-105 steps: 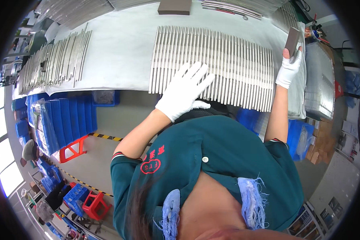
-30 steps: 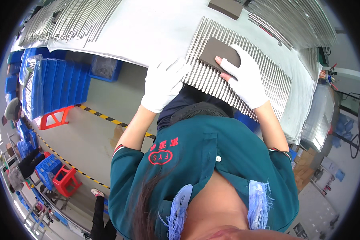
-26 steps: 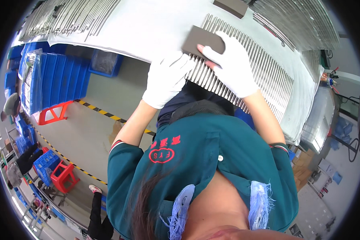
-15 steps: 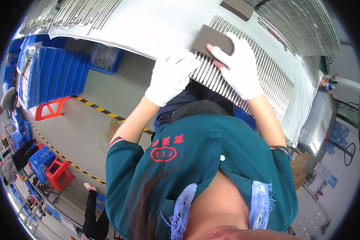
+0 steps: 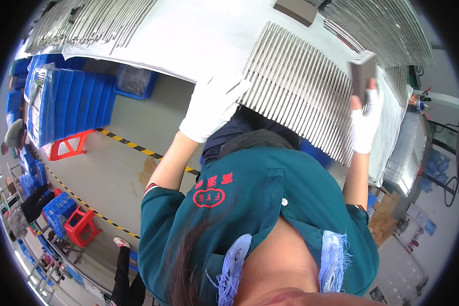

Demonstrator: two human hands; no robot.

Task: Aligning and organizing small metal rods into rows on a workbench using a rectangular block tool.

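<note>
The held block [image 5: 363,76], brown-grey and on the right side of the frame, is blurred, and its near end is partly covered by the right hand [image 5: 363,99]. It overlaps the right end of a long row of metal rods [image 5: 296,86] right of centre; whether it touches them cannot be told. The left hand [image 5: 211,104] hides part of the row's left end. A second bunch of rods [image 5: 102,23] at upper left is cut off by the dark rim, as is the clear plastic sheeting [image 5: 382,30] at upper right.

There are two brown-grey blocks: the held one and a second block [image 5: 296,11] lying on the white-covered worktop [image 5: 194,35] at the top edge. The rods in the row lie side by side, too tightly for a sure count. Two red stools show at left, one under blue crates [image 5: 81,97].

Both hands wear white gloves. The right fingers and thumb, their tips bare, pinch the block's near end. The left fingers lie close together, nearly straight, tips against the row's left end; whether they grip a rod cannot be told.
</note>
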